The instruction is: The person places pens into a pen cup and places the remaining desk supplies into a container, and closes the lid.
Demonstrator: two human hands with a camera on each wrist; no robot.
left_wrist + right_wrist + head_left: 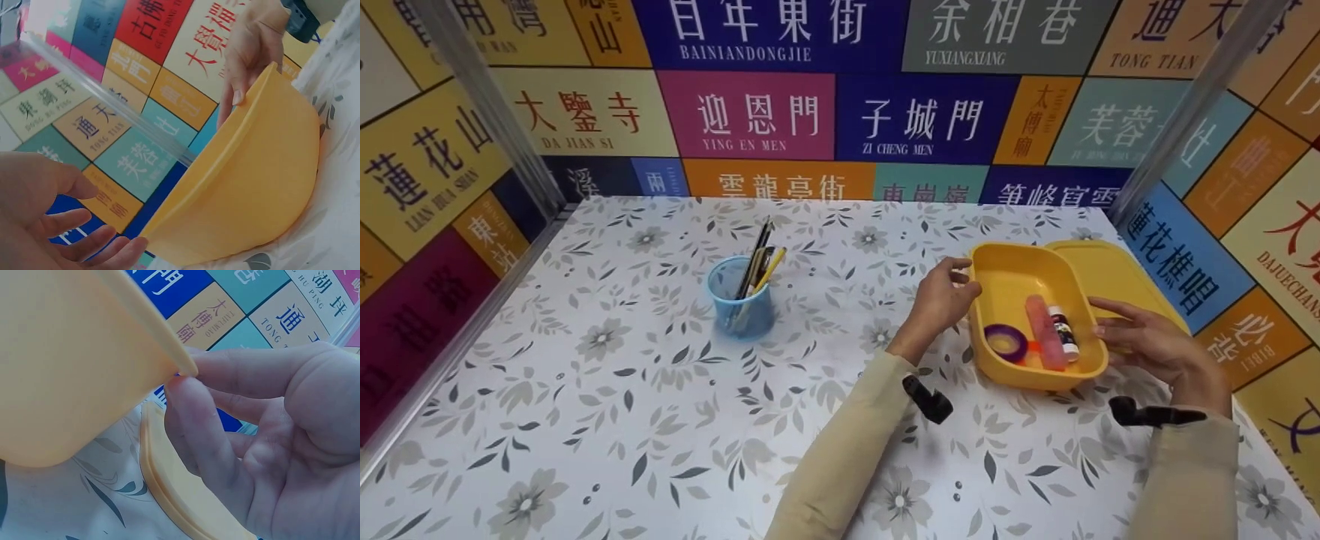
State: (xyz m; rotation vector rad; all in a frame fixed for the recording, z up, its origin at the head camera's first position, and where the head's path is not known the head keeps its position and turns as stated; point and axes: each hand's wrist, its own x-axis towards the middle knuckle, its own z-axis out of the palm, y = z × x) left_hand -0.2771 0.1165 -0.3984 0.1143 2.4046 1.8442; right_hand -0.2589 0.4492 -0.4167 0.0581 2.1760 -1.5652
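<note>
A yellow plastic box [1012, 274] stands at the right of the table. Inside lie a purple ring like a tape roll [1006, 343], a pink see-through stick-shaped thing [1044, 330], a small white bottle with a dark label [1063, 334] and a small orange-red piece [1033, 347]. At the box's left rim is my left hand [949, 296], fingers loosely bent; in the left wrist view a fingertip touches the box's end and the thumb stays apart. My right hand [253, 410] pinches the rim on the right side between thumb and forefinger.
A yellow lid [1117, 274] lies flat on the table behind and right of the box. Left of centre stands a light-blue cup [742, 315] holding pens or pencils. Printed panels [746, 116] wall the table at the back and sides.
</note>
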